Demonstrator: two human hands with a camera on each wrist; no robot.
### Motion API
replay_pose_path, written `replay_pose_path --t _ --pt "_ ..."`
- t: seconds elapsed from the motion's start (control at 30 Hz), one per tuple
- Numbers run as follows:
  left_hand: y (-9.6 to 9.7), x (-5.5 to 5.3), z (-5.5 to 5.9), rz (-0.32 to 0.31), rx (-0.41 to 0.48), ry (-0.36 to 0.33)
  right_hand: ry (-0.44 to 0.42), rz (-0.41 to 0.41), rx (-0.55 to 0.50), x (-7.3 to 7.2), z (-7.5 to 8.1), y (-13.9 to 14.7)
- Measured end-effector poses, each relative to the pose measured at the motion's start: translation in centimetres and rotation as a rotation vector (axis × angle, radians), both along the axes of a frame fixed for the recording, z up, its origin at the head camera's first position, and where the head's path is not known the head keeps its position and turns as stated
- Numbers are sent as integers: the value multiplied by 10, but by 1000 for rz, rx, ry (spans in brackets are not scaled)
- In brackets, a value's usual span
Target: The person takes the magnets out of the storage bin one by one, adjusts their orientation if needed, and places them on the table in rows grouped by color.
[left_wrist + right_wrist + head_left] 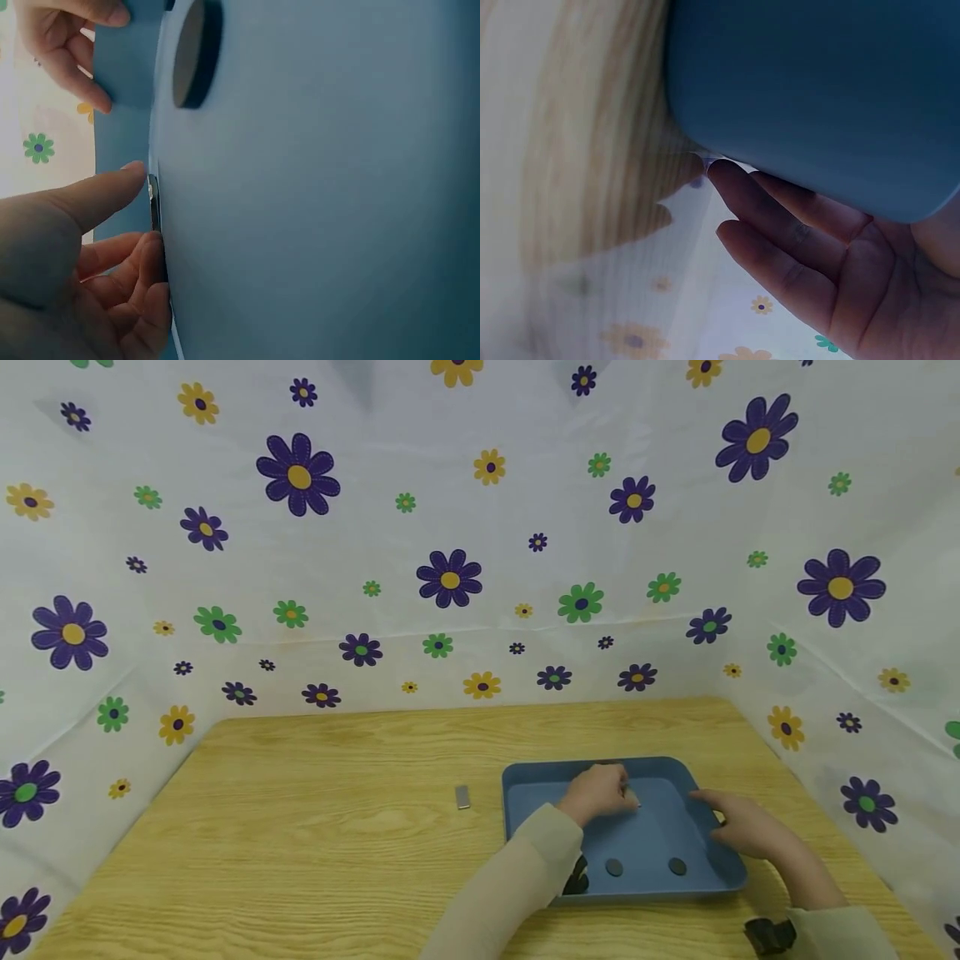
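A blue tray [637, 897] lies on the table, with my left hand [596, 793] reaching inside it. In the left wrist view, my left thumb and fingertips pinch a small thin dark piece [154, 202] with a shiny edge, low over the tray floor. Two dark round discs, one at the left [614, 867] and one at the right [677, 866], lie flat along the tray's near side. My right hand [750, 827] is at the tray's right wall, thumb and forefinger spread apart at the rim. Its other fingers extend loosely outside the wall in the right wrist view.
A small grey rectangular piece [462, 797] lies on the wooden table [300, 827], left of the tray. A white flowered cloth [480, 527] hangs behind the table and along both sides. Dark straps show at both wrists.
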State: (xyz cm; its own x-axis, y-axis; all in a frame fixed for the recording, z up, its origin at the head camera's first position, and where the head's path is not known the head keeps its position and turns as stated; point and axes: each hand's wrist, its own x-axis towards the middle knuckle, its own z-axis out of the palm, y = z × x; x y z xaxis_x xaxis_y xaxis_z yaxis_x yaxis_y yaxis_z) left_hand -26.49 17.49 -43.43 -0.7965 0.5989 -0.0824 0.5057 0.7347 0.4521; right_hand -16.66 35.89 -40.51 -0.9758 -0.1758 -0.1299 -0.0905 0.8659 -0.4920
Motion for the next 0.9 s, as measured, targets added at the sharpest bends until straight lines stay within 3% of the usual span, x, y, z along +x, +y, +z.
replay_pose_path --t 0.2,0.63,0.9 --pt "5 5 0 -34 -134 50 11 1 -6 0 0 -1" --pt "8 6 -1 -73 -154 21 17 11 -11 -1 -2 0" --pt "13 13 5 -65 -252 12 11 13 -24 -4 -9 6"
